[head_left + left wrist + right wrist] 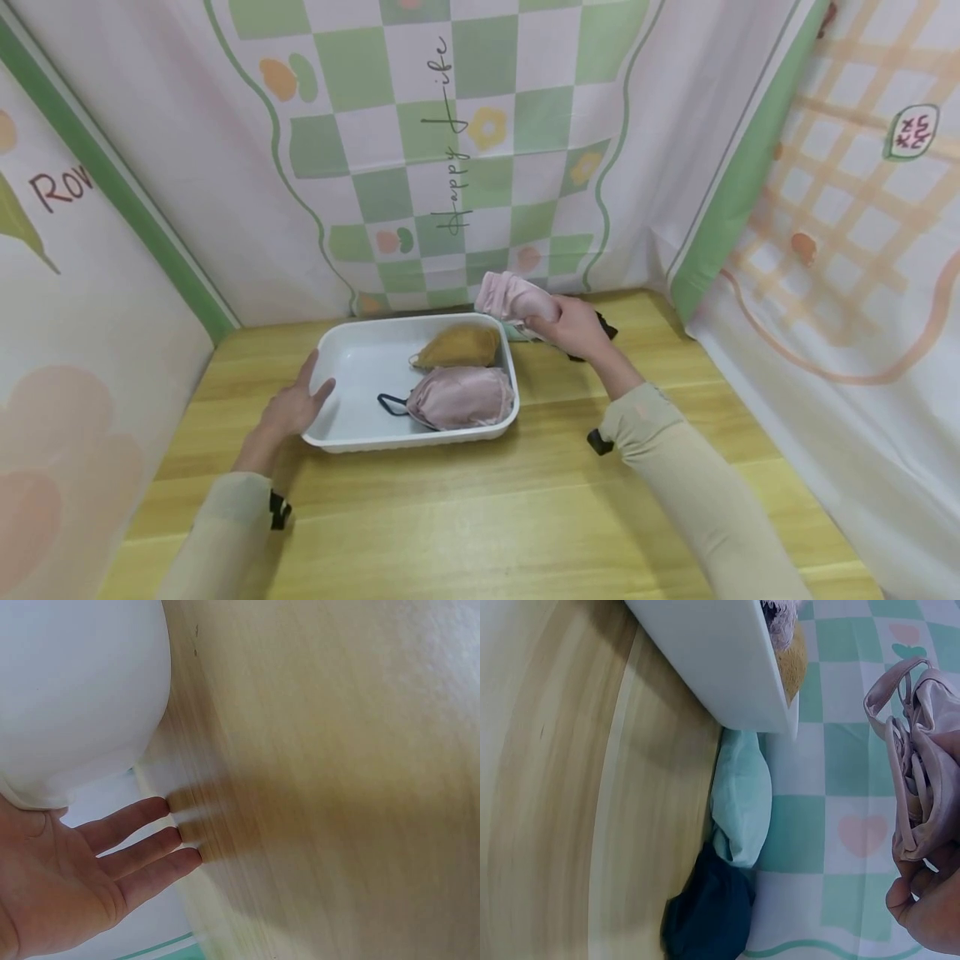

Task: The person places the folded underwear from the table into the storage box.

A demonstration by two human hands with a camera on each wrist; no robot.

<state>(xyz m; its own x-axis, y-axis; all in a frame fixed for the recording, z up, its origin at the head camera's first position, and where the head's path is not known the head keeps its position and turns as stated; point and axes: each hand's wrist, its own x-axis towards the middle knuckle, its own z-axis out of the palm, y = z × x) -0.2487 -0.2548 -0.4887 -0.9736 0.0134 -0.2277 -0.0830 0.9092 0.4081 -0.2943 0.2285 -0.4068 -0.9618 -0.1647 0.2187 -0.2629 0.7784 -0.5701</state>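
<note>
My right hand holds a folded pale pink bra, its rounded cup and bunched straps showing, raised above the table just past the tray's back right corner. The white tray contains a mustard-brown folded bra at the back and a mauve one with lace edging and a dark strap loop in front. At the tray's left end rests my left hand, thumb over the rim. In the left wrist view its other fingers extend straight outside the wall.
Beside the tray, a mint-green folded cloth piece and a dark one lie at the table's back edge, partly behind my right hand in the head view. Printed curtains enclose the wooden table at the back and both sides.
</note>
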